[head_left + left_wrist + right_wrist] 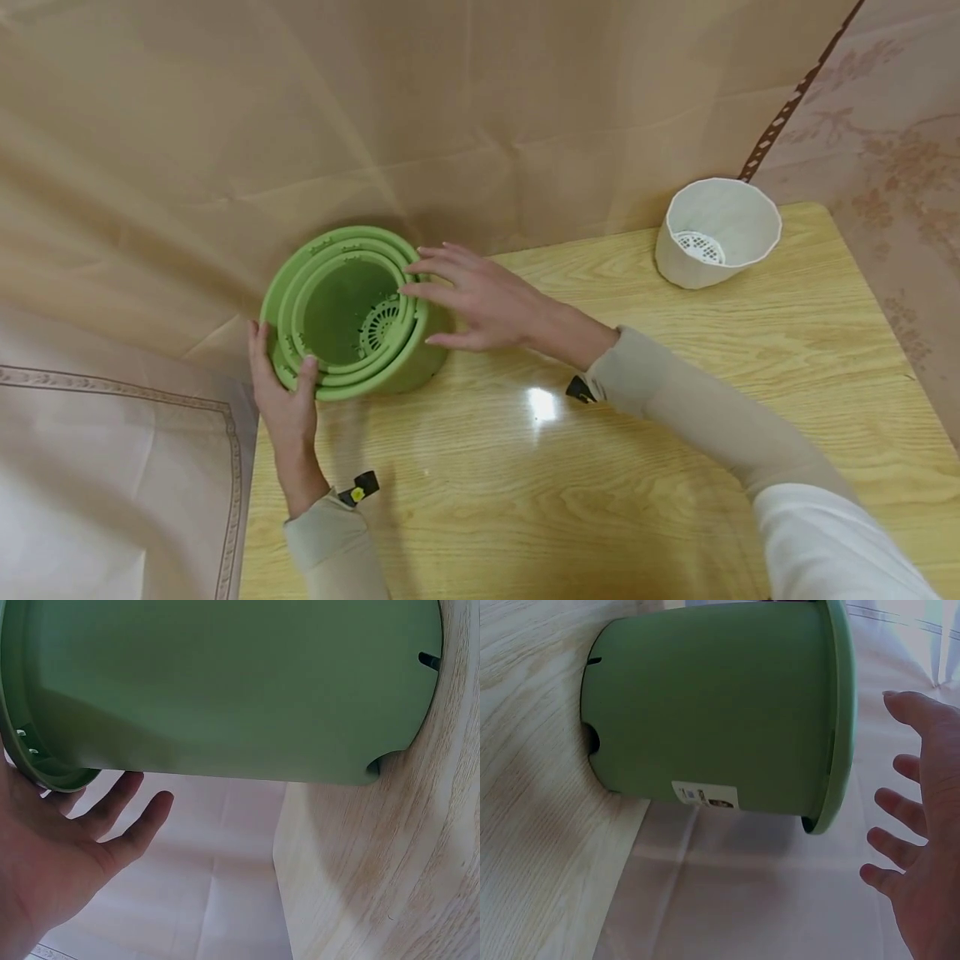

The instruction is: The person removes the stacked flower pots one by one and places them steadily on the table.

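Note:
Several green plastic flower pots are nested inside one another at the table's left, their drainage slots showing at the bottom. My left hand grips the rim on the left side, thumb over the edge and fingers outside. In the left wrist view the fingers of that hand reach under the lip of the outer pot. My right hand hovers over the right rim, fingers spread. From the right wrist, this hand shows apart from the outer pot, which bears a small label.
A white pot with a perforated bottom stands at the back right of the wooden table. Beige cloth hangs close behind the table. Patterned cloth lies beyond its left edge.

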A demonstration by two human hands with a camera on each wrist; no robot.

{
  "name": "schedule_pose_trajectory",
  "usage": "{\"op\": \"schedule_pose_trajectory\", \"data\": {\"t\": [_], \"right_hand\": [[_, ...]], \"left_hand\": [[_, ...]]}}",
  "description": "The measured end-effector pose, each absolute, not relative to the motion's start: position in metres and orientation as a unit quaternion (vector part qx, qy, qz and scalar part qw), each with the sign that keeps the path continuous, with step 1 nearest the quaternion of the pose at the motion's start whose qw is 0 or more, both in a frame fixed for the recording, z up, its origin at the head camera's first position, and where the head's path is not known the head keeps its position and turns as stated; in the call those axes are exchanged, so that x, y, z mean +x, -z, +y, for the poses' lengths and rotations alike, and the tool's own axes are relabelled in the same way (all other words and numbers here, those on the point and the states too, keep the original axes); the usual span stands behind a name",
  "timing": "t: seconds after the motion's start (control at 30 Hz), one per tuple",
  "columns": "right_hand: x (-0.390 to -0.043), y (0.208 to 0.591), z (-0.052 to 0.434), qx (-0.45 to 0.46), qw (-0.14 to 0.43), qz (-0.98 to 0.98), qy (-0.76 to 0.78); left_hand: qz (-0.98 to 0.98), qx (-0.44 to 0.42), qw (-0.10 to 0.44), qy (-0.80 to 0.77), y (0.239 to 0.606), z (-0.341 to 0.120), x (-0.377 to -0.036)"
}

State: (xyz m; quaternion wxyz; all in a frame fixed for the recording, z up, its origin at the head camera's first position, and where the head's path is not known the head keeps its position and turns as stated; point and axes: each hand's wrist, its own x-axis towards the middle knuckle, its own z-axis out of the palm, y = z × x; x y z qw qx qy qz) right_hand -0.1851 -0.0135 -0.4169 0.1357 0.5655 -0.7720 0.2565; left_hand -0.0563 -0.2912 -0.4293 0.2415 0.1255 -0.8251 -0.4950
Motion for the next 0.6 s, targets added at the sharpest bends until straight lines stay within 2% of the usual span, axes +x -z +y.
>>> {"op": "schedule_pose_trajectory", "data": {"t": [0.6], "right_hand": [[-0.183,0.418,-0.031,0.558,0.076,-0.803,-0.194]], "left_hand": [[-0.823,0.127,0.242,0.498,0.431,-0.292,-0.056]]}}
